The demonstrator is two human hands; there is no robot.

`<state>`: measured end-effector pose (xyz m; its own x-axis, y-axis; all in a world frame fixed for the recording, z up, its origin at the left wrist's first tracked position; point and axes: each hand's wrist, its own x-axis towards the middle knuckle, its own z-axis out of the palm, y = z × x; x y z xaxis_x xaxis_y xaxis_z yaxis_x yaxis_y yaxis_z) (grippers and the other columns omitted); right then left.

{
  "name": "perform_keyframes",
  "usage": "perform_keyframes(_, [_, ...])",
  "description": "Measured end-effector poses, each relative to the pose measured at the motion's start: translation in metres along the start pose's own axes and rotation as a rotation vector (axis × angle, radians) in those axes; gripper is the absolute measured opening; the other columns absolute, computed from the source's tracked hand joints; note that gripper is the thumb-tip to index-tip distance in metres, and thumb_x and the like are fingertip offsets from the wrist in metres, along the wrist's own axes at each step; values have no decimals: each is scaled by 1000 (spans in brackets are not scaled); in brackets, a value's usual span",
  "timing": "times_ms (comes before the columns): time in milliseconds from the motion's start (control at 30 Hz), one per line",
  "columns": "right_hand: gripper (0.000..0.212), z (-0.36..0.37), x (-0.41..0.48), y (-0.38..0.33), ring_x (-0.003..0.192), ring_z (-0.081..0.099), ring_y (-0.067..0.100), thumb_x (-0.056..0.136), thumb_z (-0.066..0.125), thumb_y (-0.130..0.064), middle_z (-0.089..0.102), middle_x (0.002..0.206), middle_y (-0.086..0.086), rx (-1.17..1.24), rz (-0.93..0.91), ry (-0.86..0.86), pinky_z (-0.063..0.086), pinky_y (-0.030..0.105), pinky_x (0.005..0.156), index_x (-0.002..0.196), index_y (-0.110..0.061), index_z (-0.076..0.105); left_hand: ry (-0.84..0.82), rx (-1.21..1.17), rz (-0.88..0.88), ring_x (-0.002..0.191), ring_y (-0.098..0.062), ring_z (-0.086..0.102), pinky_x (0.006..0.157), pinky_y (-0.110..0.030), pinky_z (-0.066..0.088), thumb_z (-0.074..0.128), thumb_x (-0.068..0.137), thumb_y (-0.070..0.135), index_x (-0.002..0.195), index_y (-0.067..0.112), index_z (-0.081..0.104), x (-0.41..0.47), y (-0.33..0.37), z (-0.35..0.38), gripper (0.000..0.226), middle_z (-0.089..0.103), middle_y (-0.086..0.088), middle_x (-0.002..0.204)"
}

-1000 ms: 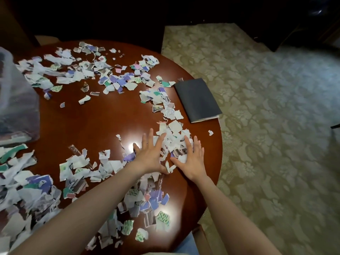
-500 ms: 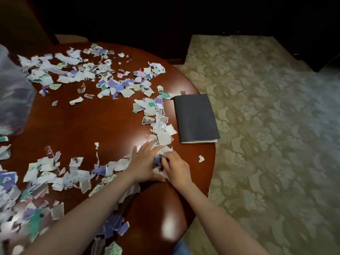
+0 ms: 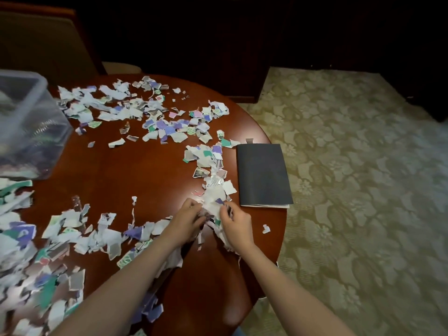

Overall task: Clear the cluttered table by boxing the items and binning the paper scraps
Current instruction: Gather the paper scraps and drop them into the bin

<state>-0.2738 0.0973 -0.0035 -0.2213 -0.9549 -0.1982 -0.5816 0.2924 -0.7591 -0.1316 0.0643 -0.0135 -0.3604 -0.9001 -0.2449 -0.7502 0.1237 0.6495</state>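
Table (image 3: 135,170) bears scraps (image 3: 167,124); clear box (image 3: 29,117), contents blurred.

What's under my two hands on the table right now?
A bunched heap of paper scraps, gripped between the left hand and right hand, on the wooden table. Scraps poke out beside both wrists; whatever lies beneath the palms is covered.

Your round wooden table (image 3: 135,170) fills the left and centre of the frame. Torn paper scraps (image 3: 169,124) lie across it: a band along the top, a trail down the centre right and a thick heap at lower left. A dark notebook (image 3: 263,175) lies flat at the right edge, just beside the trail. A clear plastic box (image 3: 31,112) stands at upper left. One lone scrap (image 3: 266,229) lies near the right rim.
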Motion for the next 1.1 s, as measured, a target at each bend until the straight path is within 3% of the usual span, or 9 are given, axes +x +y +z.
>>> perform_keyframes(100, [29, -4, -3, -6, 55, 39, 17, 95, 43, -21, 47, 60, 6, 70, 60, 43, 26, 30, 55, 66, -17, 46, 5, 30, -2, 83, -14, 40, 61, -11, 30, 52, 94, 18, 86, 6, 52, 0, -6, -10, 14, 40, -2, 93])
perform_keyframes(200, [25, -8, -8, -11, 54, 39, 15, 94, 42, -18, 47, 59, 3, 101, 90, 88, 27, 30, 54, 69, -17, 48, 42, 24, -20, 83, -16, 41, 59, -23, 25, 48, 95, 11, 98, -3, 58, -1, -6, -17, 18, 44, -4, 89])
perform_keyframes(267, [26, -10, -11, -16, 53, 37, 11, 96, 42, -19, 45, 58, -2, 134, 120, 119, 27, 28, 51, 71, -15, 46, 90, -59, -26, 81, -16, 43, 58, -22, 29, 43, 96, 9, 98, 2, 60, -4, 1, -22, 19, 44, 0, 84])
perform_keyframes(433, [31, -13, -18, -28, 57, 38, 12, 97, 42, -24, 44, 60, -3, 194, 160, 168, 28, 27, 52, 67, -16, 40, 182, -185, -26, 92, -25, 50, 69, -26, 30, 37, 97, 8, 106, 3, 62, -7, 11, -27, 27, 56, -11, 99])
perform_keyframes(567, [39, -22, -20, -40, 55, 30, 10, 97, 43, -22, 35, 59, -3, 329, 217, 176, 25, 25, 53, 60, -16, 32, 215, -528, -210, 66, -14, 46, 58, -26, 33, 35, 94, 7, 77, 11, 57, -8, 32, -26, 28, 59, -3, 90])
perform_keyframes(700, [37, -24, -15, -52, 54, 25, 11, 94, 43, -17, 29, 59, -1, 497, 347, 169, 21, 26, 52, 59, -17, 30, 276, -1166, -622, 82, -27, 53, 63, -28, 36, 40, 84, 7, 69, 16, 56, 2, 51, -20, 23, 59, -6, 99])
perform_keyframes(833, [26, -20, -8, -66, 56, 30, 12, 89, 44, -17, 34, 63, 2, 700, 471, 134, 25, 26, 52, 64, -16, 38, 311, -1658, -740, 55, -13, 50, 50, -22, 38, 30, 91, 3, 82, 13, 54, -6, 68, -21, 27, 54, -5, 75])
perform_keyframes(1000, [16, -27, -3, -79, 59, 55, 12, 88, 51, -27, 58, 68, 3, 948, 629, 27, 44, 22, 53, 80, -14, 56, 330, -1909, -769, 71, -26, 52, 77, -34, 44, 26, 94, 7, 75, 10, 50, -21, 100, -22, 31, 53, -6, 100])
perform_keyframes(1100, [17, -32, -2, -79, 53, 52, 14, 85, 54, -21, 55, 57, -1, 1048, 622, 30, 44, 24, 54, 70, -15, 54, 341, -1988, -764, 95, -31, 57, 92, -35, 42, 28, 94, 7, 76, 8, 51, -24, 109, -18, 29, 54, -8, 113])
